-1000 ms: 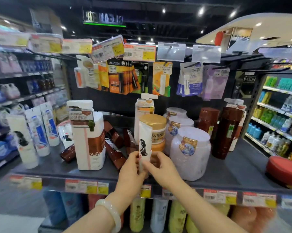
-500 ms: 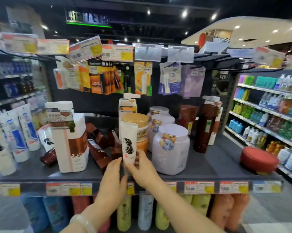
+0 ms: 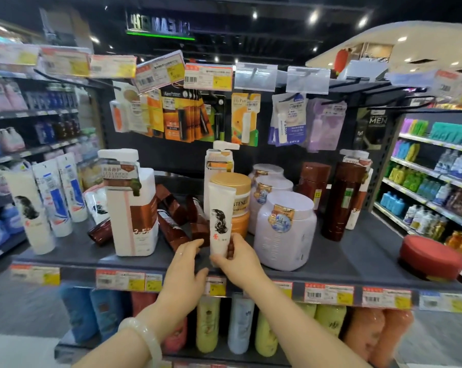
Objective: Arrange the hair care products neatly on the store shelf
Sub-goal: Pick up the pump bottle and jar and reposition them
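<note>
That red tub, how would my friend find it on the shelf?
Look along the dark shelf to its far right end. The red tub sits there alone, low and round, near the front edge. Everything else nearby is tall, brown or white.

you're looking at a white tube point(image 3: 219, 221) with a dark long-haired figure printed on it, standing upright at the front of the grey shelf point(image 3: 339, 261). behind it sits a gold-lidded orange jar point(image 3: 234, 197), and just to its right a pale lilac tub point(image 3: 285, 229). brown bottles point(image 3: 171, 221) lie toppled to its left.
</note>
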A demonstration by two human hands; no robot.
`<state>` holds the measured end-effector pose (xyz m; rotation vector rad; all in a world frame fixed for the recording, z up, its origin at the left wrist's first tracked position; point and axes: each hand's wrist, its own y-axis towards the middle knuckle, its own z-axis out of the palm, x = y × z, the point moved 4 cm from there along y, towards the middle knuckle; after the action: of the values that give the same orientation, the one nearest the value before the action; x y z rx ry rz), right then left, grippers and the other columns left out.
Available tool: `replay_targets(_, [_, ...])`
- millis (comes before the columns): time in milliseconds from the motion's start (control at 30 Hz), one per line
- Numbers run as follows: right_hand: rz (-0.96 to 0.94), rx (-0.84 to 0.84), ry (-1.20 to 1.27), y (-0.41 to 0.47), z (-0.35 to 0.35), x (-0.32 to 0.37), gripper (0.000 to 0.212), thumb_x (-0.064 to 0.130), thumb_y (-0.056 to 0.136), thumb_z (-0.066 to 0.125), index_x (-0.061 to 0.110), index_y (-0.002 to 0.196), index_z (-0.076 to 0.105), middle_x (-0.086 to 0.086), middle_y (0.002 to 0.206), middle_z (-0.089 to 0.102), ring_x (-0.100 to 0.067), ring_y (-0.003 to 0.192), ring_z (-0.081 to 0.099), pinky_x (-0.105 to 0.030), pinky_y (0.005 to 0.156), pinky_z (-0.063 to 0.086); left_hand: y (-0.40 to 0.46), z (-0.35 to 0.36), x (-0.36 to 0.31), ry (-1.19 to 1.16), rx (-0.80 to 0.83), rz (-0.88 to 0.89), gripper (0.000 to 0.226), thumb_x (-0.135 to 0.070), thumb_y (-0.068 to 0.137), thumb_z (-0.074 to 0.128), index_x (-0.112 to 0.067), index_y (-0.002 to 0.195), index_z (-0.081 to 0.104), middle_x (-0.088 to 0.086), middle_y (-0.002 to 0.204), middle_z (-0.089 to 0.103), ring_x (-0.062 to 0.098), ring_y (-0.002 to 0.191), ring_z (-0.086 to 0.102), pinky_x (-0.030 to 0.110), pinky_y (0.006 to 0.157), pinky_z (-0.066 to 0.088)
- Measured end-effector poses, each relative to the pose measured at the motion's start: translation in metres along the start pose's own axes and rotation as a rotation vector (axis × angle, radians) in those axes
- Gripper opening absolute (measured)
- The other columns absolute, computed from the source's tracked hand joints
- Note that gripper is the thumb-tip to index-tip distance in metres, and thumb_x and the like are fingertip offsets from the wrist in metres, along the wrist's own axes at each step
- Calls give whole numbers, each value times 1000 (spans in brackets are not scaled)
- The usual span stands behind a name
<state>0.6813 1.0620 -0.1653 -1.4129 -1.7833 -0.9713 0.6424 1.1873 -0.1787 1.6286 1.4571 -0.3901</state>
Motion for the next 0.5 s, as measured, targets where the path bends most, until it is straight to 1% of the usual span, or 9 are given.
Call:
replay_targets(133, [3,-38,7,0,4,3,59,29,75,73,17,125,46,-1,123,59,-18,112,56,-32,92,47,-3,-10,1,6,-54,47,50,-5,82,61,-18,128,45,-9,119,42,3,113,42,15,98,30])
replay_targets(233, [-11,-70,-1,2,6,4,55,27,76,73,17,124,48,-1,122,59,-16,109,55,-31,89,45,-9,-21,2,13,-104,69,43,-6,82,60,-16,122,50,-12,113,44,1,108,43,8,94,29])
replay_targets(267, [-14,-82,-2,3,6,4,52,24,77,73,16,123,49,-2,121,60,-15,108,54,-30,87,44,-11,-25,4,10,-132,66,39,-6,82,61,-16,119,53,-11,110,45,2,105,44,8,92,31])
replay_targets(300, [-23,-97,-4,5,6,3,50,21,77,73,14,122,51,-3,120,61,-17,109,55,-30,87,43,-12,-30,6,1,-176,52,35,-6,81,61,-14,115,55,-9,107,48,4,102,46,11,90,34])
replay_targets(367, [-36,-111,-10,9,5,2,49,17,76,74,13,121,53,-5,122,62,-21,112,56,-31,89,43,-12,-44,13,-20,-318,0,30,-5,79,63,-12,108,58,-6,101,49,9,97,47,16,87,36])
replay_targets(433, [-27,-92,-12,10,7,2,53,16,76,74,14,124,52,-5,125,61,-21,114,55,-32,92,43,-12,-61,22,-68,-452,-91,33,-6,79,64,-12,110,55,-5,103,45,13,99,46,21,90,36])
replay_targets(500, [-3,-87,-27,10,7,1,56,17,76,74,14,126,50,-6,127,60,-21,115,54,-32,92,43,-8,-79,33,-123,-522,-181,42,-9,78,66,-13,116,49,-3,109,40,16,106,44,26,95,35])
